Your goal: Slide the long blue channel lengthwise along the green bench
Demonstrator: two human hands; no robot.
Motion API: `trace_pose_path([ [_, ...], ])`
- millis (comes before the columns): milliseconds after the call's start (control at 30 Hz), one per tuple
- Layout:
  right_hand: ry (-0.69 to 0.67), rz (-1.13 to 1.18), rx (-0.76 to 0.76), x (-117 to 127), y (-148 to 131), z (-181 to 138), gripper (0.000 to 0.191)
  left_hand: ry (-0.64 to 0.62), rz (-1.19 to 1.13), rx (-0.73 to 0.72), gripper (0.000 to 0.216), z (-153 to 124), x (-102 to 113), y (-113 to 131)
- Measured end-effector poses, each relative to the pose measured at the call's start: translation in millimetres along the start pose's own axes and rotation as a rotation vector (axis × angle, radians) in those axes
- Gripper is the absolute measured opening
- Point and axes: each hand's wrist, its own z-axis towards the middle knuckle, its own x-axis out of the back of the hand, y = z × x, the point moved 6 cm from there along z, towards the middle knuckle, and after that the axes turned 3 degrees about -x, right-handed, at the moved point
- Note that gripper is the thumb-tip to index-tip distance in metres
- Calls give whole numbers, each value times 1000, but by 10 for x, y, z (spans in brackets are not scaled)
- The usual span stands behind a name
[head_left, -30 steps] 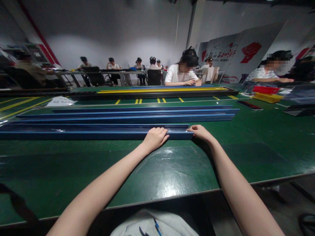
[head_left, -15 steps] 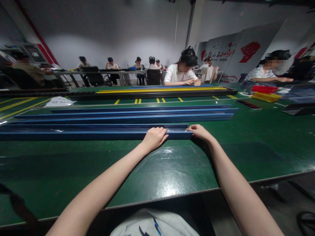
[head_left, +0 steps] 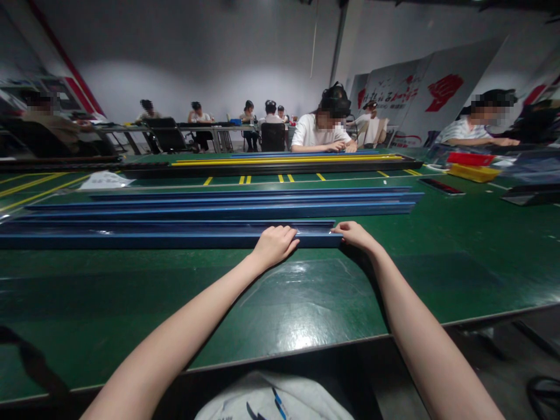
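A long blue channel-shaped rail (head_left: 166, 235) lies across the green table (head_left: 280, 303), running off to the left. My left hand (head_left: 275, 245) rests on its near edge, fingers curled over the lip close to the right end. My right hand (head_left: 356, 234) grips the rail's right end, fingers closed around the tip. Both arms reach forward from the table's near edge.
Several more long blue rails (head_left: 227, 204) lie stacked just beyond. Farther back runs a black tray with yellow and blue strips (head_left: 284, 160). Red and yellow bins (head_left: 475, 165) sit at the right. Other people sit at tables behind, one in a white shirt (head_left: 321, 131).
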Motion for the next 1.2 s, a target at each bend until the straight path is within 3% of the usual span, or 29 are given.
trace_pose_path([
  [533,-5,7,-7,-5,-10,-12,22,-160,-103,35,28,82,30,-79],
  [833,5,-8,-2,4,-28,-23,21,-107,-343,114,19,93,93,-159],
  [1200,10,-13,14,-7,6,10,25,-68,-388,173,19,97,76,-192],
])
